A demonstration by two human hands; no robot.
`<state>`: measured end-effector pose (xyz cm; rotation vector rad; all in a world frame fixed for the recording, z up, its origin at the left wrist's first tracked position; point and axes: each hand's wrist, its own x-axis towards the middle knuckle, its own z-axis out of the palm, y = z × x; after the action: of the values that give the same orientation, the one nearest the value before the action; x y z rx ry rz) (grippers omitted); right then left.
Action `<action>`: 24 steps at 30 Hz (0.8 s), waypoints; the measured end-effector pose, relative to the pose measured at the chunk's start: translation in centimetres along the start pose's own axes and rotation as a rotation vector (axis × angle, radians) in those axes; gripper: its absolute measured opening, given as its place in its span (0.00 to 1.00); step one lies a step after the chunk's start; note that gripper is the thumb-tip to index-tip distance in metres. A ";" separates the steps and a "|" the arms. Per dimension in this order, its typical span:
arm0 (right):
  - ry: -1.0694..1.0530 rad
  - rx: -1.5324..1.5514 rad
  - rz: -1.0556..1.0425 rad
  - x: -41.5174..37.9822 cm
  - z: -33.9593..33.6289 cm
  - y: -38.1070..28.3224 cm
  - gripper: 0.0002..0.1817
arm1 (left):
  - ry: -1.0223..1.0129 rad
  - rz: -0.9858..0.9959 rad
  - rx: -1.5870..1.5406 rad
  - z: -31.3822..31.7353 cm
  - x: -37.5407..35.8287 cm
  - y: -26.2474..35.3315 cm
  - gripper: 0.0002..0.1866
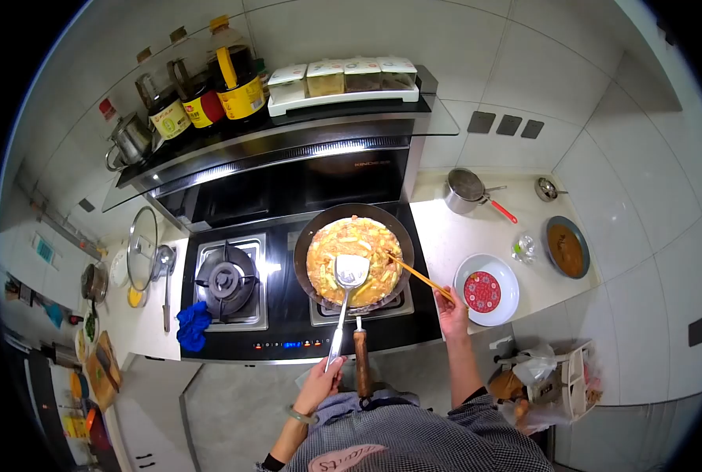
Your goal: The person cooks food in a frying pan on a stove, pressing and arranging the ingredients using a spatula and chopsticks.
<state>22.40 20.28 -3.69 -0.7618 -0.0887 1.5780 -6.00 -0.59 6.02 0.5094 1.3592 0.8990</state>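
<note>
My left hand is closed round the handle of a metal spatula, whose blade lies over the food in the wok. In my right hand is a pair of chopsticks, their tips in the food near the right side. The dark wok sits on the right burner, its wooden handle pointing toward my body. Filling it is an orange-red mixture with yellow pieces. What lies under the spatula blade is hidden.
To the right stand a white bowl with a red patterned bottom, a saucepan and a bowl of brown liquid. A blue cloth lies by the left burner. Sauce bottles and a seasoning box line the shelf.
</note>
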 end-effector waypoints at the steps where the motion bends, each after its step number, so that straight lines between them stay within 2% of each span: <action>1: 0.003 0.007 -0.011 -0.4 0.5 0.3 0.09 | -0.026 0.003 -0.018 -0.2 0.1 0.1 0.13; 9: -0.063 -0.001 0.011 -3.3 3.1 5.3 0.10 | -0.170 0.068 -0.051 -2.4 0.3 0.2 0.12; 16: -0.050 0.025 -0.082 -5.8 6.1 7.8 0.11 | -0.256 0.135 -0.013 -5.7 -2.2 2.9 0.12; 19: -0.038 0.030 -0.107 -6.4 7.7 8.1 0.11 | -0.181 0.216 0.125 -7.3 -2.5 3.9 0.12; 21: -0.098 0.041 -0.131 -6.6 8.9 8.3 0.11 | -0.011 0.524 0.536 -8.4 -2.6 4.8 0.13; 24: -0.106 0.042 -0.163 -7.0 10.5 8.6 0.11 | 0.035 0.599 0.650 -9.5 -2.9 6.6 0.13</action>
<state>9.39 16.29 3.19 -0.6224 -0.1904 1.4598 -16.80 -0.72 11.16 1.4615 1.5520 0.9226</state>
